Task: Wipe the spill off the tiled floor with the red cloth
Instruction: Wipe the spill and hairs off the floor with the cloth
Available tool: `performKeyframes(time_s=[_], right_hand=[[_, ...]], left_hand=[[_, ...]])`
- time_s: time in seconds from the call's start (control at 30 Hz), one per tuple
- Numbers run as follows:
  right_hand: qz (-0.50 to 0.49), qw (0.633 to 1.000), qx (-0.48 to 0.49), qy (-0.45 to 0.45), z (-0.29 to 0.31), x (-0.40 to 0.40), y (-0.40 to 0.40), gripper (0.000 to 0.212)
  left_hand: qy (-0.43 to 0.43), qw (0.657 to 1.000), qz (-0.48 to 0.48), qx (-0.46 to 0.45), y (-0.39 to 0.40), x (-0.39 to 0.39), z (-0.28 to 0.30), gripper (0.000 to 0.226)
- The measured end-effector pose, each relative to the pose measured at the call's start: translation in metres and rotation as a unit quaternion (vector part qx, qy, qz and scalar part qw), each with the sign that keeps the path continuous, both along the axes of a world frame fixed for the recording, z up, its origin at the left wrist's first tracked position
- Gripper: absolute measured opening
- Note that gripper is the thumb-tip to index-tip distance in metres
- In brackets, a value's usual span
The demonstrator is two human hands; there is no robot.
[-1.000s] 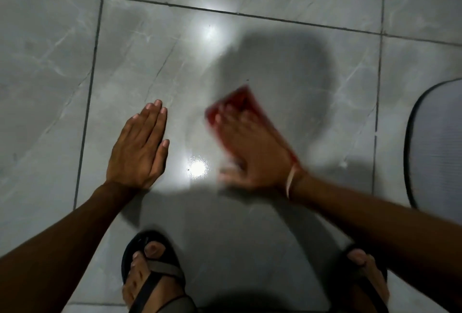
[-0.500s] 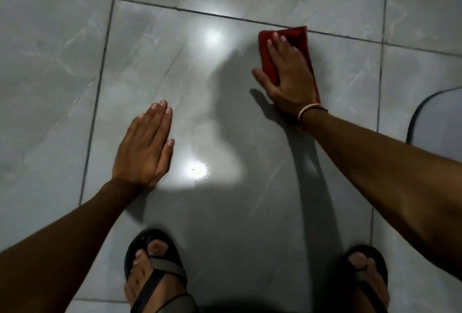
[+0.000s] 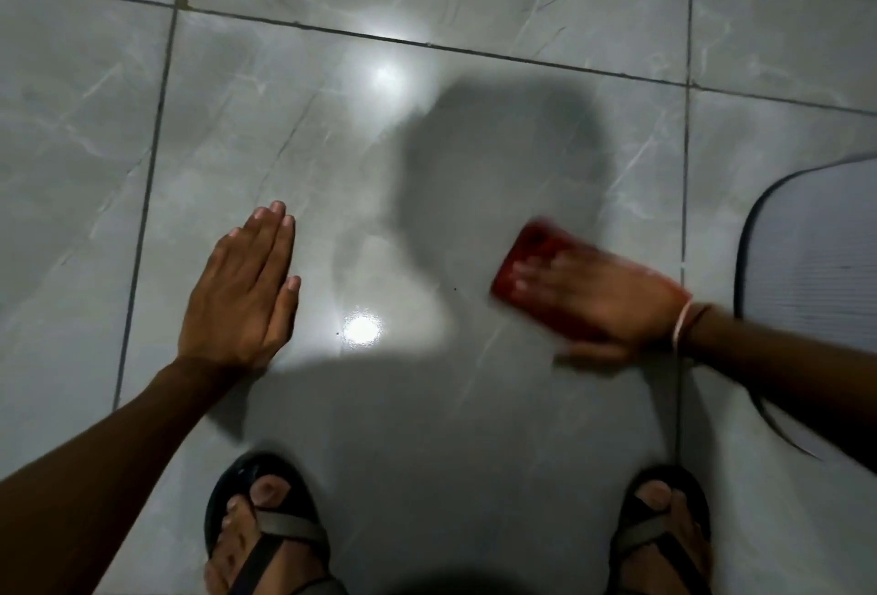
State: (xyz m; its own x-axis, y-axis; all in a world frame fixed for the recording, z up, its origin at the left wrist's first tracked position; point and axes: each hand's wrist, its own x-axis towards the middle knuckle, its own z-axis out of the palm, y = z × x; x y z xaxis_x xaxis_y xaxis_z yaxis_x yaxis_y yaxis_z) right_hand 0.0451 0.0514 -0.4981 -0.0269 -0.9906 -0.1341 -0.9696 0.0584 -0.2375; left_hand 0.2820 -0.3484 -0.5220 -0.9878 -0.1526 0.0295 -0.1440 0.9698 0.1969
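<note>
My right hand (image 3: 602, 300) presses flat on the folded red cloth (image 3: 527, 252) on the grey tiled floor (image 3: 427, 404), right of centre. Both are blurred by motion. The cloth sticks out beyond the fingertips to the upper left. My left hand (image 3: 242, 295) lies flat on the floor at the left with fingers together and nothing under it. A faint wet sheen (image 3: 375, 262) shows on the tile between the hands, near a bright light reflection (image 3: 361, 331). The spill's outline is hard to make out.
A grey ribbed mat (image 3: 816, 281) with a dark rim lies at the right edge, close to my right wrist. My two feet in dark sandals (image 3: 265, 528) (image 3: 664, 533) stand at the bottom. Dark grout lines (image 3: 685, 167) cross the floor.
My right hand has swept the red cloth from the far grout line back toward me and to the right. The left hand has stayed in place.
</note>
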Motion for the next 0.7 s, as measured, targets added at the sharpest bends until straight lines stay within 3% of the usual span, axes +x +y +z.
performKeyframes(time_s=[0.13, 0.27, 0.37, 0.47, 0.57, 0.7], right_hand=[[-0.301, 0.953, -0.034, 0.034, 0.006, -0.077, -0.054, 0.08], [-0.415, 0.908, -0.06, 0.001, 0.01, -0.063, -0.164, 0.062], [-0.284, 0.955, -0.089, -0.009, 0.017, -0.006, -0.219, 0.056], [-0.078, 0.992, -0.08, -0.059, 0.015, 0.095, -0.189, 0.057], [0.158, 0.972, -0.015, -0.176, 0.01, 0.166, -0.118, 0.055], [0.351, 0.924, 0.017, -0.153, -0.004, 0.123, -0.118, 0.05]], left_hand=[[-0.005, 1.0, 0.012, -0.003, 0.004, -0.002, 0.004, 0.064], [-0.018, 1.0, 0.012, 0.009, 0.004, -0.002, 0.003, 0.064], [-0.011, 1.0, 0.013, 0.012, 0.003, -0.002, 0.002, 0.064], [-0.005, 1.0, 0.012, 0.006, 0.003, -0.002, 0.001, 0.062], [0.001, 1.0, 0.006, 0.002, 0.002, -0.002, 0.0, 0.062], [0.003, 1.0, 0.006, 0.008, 0.003, -0.001, -0.001, 0.062]])
